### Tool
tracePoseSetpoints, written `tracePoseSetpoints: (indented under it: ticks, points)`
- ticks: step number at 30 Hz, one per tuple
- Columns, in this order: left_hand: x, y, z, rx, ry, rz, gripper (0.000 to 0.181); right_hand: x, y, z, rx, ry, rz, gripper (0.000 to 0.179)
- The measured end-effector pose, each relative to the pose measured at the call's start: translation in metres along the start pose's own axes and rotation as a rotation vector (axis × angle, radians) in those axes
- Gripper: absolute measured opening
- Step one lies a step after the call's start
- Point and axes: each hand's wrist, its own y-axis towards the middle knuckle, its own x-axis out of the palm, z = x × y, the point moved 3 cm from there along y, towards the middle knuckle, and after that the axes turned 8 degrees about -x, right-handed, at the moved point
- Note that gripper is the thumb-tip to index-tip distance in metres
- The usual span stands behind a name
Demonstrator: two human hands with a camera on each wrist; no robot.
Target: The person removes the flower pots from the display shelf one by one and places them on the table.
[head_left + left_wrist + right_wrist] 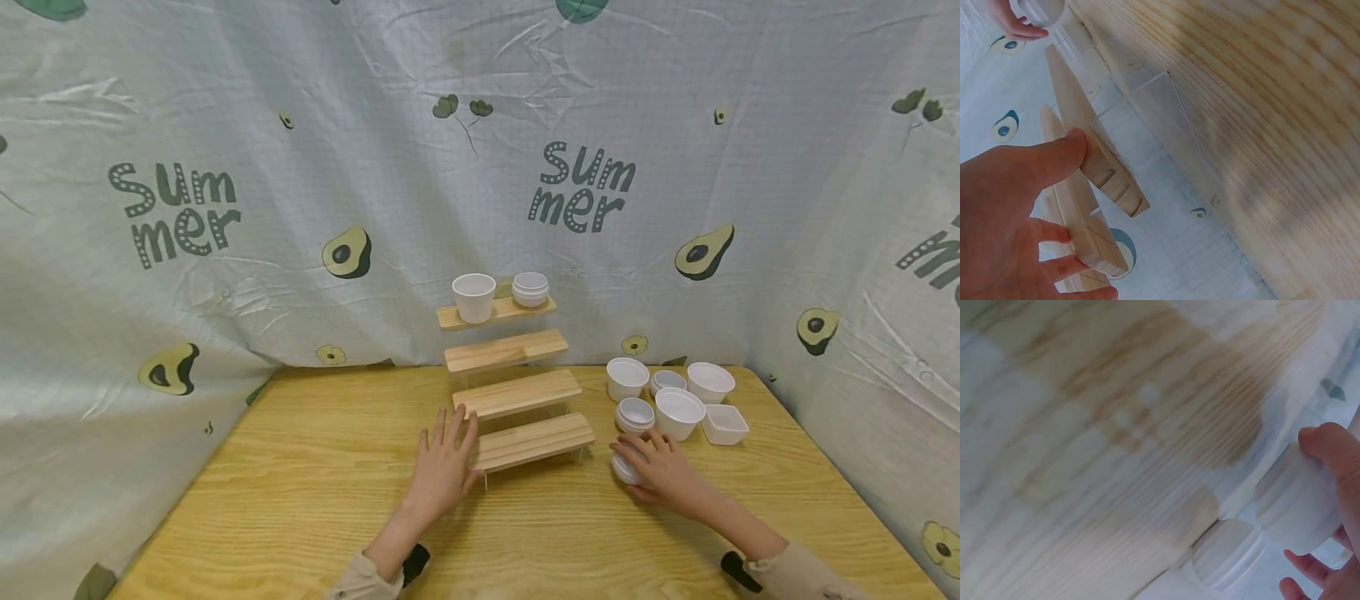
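Observation:
A wooden stepped display rack [517,392] with several tiers stands mid-table. My left hand [442,462] is at its left end. In the left wrist view the thumb touches the end of one wooden step [1072,103], while the fairly straight fingers [1054,234] lie against another step. My right hand [663,475] grips a small white ribbed round cup [624,469], with its thumb on one side in the right wrist view. On the top tier are a tall white cup [474,298] and a smaller ribbed cup [530,289].
Beyond my right hand stand a ribbed cup [635,415], two wide white bowls, one nearer [678,414] and one farther [710,382], a white tub [627,379], another ribbed cup [667,382] and a square dish [725,424]. A patterned cloth [420,183] hangs behind the wooden table [322,500].

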Motion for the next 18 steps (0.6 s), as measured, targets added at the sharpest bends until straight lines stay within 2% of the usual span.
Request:
tracePoseSetpoints:
  ticks: [18]
  points:
    - [-0.0003, -0.001, -0.0001, -0.002, -0.014, -0.009, 0.076, 0.0026, -0.0105, 0.0065, 0.044, -0.022, -0.081, 0.067]
